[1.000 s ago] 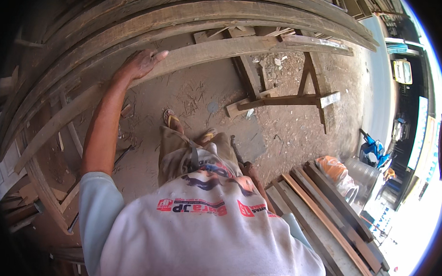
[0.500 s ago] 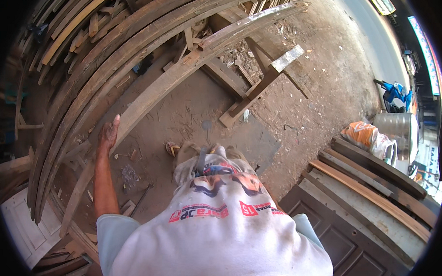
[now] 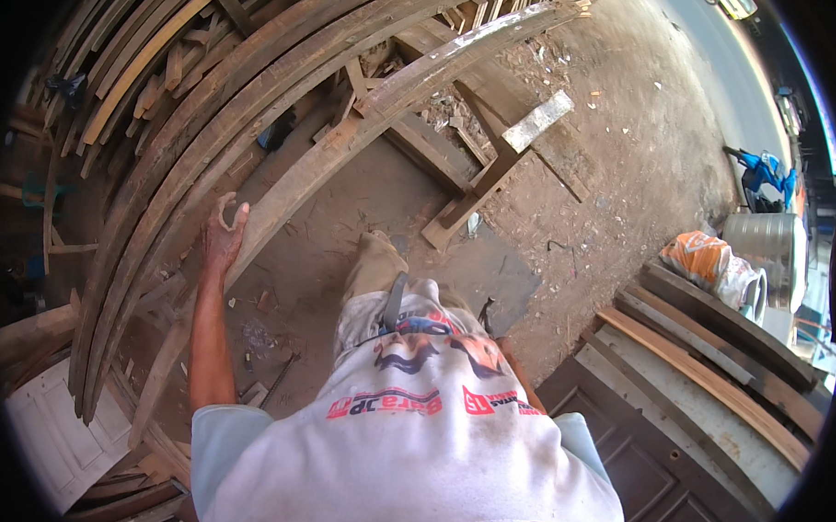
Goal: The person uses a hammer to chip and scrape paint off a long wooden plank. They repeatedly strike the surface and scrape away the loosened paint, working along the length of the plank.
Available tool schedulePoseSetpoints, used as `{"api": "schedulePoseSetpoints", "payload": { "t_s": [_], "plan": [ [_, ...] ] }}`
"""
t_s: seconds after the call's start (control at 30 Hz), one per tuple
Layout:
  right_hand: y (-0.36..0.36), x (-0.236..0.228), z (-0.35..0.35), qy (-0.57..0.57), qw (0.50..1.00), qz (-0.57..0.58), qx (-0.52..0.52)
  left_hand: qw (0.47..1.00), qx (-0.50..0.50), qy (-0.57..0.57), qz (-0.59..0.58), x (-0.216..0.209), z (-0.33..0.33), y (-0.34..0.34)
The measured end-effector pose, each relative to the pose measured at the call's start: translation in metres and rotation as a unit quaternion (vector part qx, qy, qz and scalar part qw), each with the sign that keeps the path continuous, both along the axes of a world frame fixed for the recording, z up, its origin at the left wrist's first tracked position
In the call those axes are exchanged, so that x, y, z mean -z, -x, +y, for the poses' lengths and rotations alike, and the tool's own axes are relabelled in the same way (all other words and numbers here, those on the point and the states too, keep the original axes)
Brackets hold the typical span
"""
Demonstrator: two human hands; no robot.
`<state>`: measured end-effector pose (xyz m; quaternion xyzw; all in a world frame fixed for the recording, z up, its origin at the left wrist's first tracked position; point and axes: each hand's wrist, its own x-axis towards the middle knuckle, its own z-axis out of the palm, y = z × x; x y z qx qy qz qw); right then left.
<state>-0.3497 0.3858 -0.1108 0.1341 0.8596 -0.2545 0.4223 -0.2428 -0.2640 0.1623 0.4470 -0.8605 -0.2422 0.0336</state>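
My left hand (image 3: pixel 224 238) is raised beside a long wooden beam (image 3: pixel 297 179), its thumb and fingers apart in a curve with nothing between them. Whether it touches the beam's edge, I cannot tell. The beam lies across a rough wooden trestle (image 3: pixel 495 176). Just past my left hand, more long beams (image 3: pixel 167 183) run side by side. On my right, only a strip of forearm (image 3: pixel 517 370) shows past my shirt; my right hand is hidden. A small dark object (image 3: pixel 486 311) sticks out beside my right hip, too small to name.
Stacked timber (image 3: pixel 135 67) fills the far left. A white panelled door (image 3: pixel 67 424) leans at the lower left. To the right lie planks (image 3: pixel 709 372) and a brown panelled door (image 3: pixel 642 439). Beyond them are an orange-and-white bag (image 3: pixel 704 257) and a metal drum (image 3: pixel 763 255). Wood scraps litter the dirt floor.
My left hand has gone from flat, upright fingers against the beam to a curved shape with thumb and fingers apart. The view has shifted slightly, and my feet have moved.
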Motion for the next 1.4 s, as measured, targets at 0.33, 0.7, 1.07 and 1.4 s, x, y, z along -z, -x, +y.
{"api": "schedulePoseSetpoints", "payload": {
  "t_s": [0.33,0.7,1.07,1.4],
  "plan": [
    [-0.001,-0.041,-0.032,-0.013,1.000,-0.018,0.002,0.972,0.227,-0.064,0.015,0.005,0.001,0.140],
    [0.029,-0.069,-0.028,-0.043,0.998,-0.020,0.052,0.885,0.357,-0.071,0.290,0.020,0.130,0.248],
    [0.151,-0.028,0.049,-0.012,0.997,-0.029,-0.070,0.917,0.338,-0.041,0.207,0.049,0.297,0.397],
    [0.239,0.012,0.050,0.027,0.992,-0.031,-0.123,0.924,0.298,-0.127,0.205,0.006,0.263,0.407]
  ]
}}
